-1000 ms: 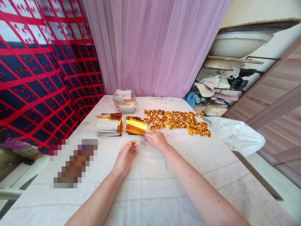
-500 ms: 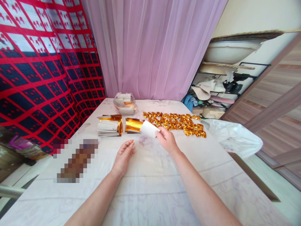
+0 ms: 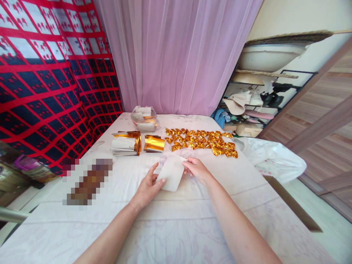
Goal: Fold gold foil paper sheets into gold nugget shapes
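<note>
A white sheet of paper (image 3: 172, 173) is held between my two hands above the table, its plain side facing me. My right hand (image 3: 196, 169) pinches its upper right corner between thumb and fingers. At the lower left edge, my left hand (image 3: 150, 185) has its thumb over the sheet, with the index finger extended past the edge and the other fingers partly hidden. Just beyond lie a stack of gold foil sheets (image 3: 154, 143) and a pile of white and gold sheets (image 3: 125, 143). Several folded gold foil pieces (image 3: 202, 139) sit in rows to the right.
A clear plastic bag (image 3: 144, 119) of more sheets stands at the back of the cloth-covered table (image 3: 176, 227). A blurred-out item (image 3: 90, 181) lies at left. Beyond the right edge are a white plastic bag (image 3: 277, 159) and a loaded shelf (image 3: 250, 106). A pink curtain (image 3: 176, 55) hangs behind.
My right hand has brought the sheet away from the gold stack, towards me. My left hand has moved forward and right to take the sheet's lower left edge. The view has shifted slightly.
</note>
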Demonstrator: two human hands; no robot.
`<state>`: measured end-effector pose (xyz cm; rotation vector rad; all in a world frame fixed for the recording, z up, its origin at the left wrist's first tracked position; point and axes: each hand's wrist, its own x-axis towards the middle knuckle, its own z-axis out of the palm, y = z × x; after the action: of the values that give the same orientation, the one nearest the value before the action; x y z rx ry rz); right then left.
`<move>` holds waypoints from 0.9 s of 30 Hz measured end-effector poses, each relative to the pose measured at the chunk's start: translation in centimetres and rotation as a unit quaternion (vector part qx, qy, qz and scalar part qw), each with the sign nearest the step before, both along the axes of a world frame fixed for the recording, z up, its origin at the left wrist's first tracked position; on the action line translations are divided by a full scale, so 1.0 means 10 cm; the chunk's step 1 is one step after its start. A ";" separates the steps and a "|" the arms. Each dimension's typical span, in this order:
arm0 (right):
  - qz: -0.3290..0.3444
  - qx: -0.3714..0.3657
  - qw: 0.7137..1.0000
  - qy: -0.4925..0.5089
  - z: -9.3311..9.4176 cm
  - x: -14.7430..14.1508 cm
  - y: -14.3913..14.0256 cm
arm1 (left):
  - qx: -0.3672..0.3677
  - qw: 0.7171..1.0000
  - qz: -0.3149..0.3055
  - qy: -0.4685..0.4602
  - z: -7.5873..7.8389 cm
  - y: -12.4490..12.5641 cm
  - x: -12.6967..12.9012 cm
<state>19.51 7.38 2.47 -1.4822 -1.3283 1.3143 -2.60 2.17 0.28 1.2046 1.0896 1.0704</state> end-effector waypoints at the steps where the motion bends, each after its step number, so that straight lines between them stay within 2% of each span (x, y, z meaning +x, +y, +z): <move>1: -0.016 0.002 1.000 -0.016 -0.05 0.00 0.03 | -0.006 1.000 0.009 0.020 -0.01 -0.01 0.01; 5: -0.055 0.022 0.995 -0.077 -0.23 -0.01 0.12 | -0.002 0.990 0.040 0.134 0.00 -0.03 -0.01; 11: -0.055 0.031 0.993 -0.104 -0.37 -0.12 0.16 | 0.033 0.947 0.106 0.303 0.01 0.00 -0.05; 16: -0.012 0.031 0.995 -0.098 -0.34 -0.17 -0.08 | 0.031 0.939 0.109 0.324 -0.03 0.09 -0.07; 18: 0.046 0.058 0.991 -0.111 -0.32 -0.18 -0.25 | 0.029 0.940 0.106 0.322 -0.04 0.11 -0.08; 21: 0.111 0.155 0.964 -0.183 -0.32 -0.21 -0.48 | 0.030 0.940 0.087 0.327 -0.04 0.12 -0.09; 27: 0.122 0.355 0.866 -0.331 -0.37 -0.29 -0.66 | 0.031 0.941 0.049 0.333 -0.01 0.07 -0.09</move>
<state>16.58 0.75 -1.23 -1.2686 -2.1922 0.3034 -3.55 2.90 0.20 1.6363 1.6531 0.7792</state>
